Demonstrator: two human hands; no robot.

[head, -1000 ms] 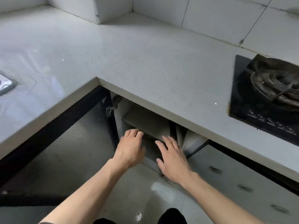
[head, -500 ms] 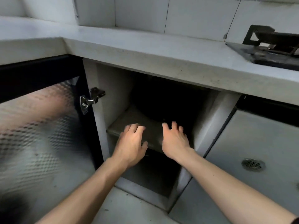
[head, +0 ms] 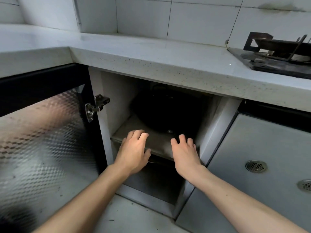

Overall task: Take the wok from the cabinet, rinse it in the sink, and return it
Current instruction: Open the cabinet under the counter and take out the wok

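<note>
A: What had changed by this moment?

B: A second before, you were looking down over the tabletop [head: 168, 59] with only a sliver of the cabinet [head: 107, 115] showing. By now your view had dropped until it looked straight into the open cabinet, and the dark wok [head: 166, 113] on its shelf [head: 156, 140] had come into sight. Your hands had moved a little further in over the shelf's front edge.

A: And for the task?

B: You were at the very start, I'd judge: the wok was found but not yet touched, so taking it out, rinsing it and returning it all lay ahead.

A: How were my hands?

B: Your left hand [head: 133, 152] was spread with fingers loosely bent, holding nothing. Your right hand [head: 185, 152] was the same, palm down and empty. Whether either rested on the shelf or hovered just over it, I could not tell.

A: Where did the wok lie relative to them?

B: It sat deep on the shelf, behind and above both hands, roughly between them, its near rim close beyond your fingertips but apart from them
</note>
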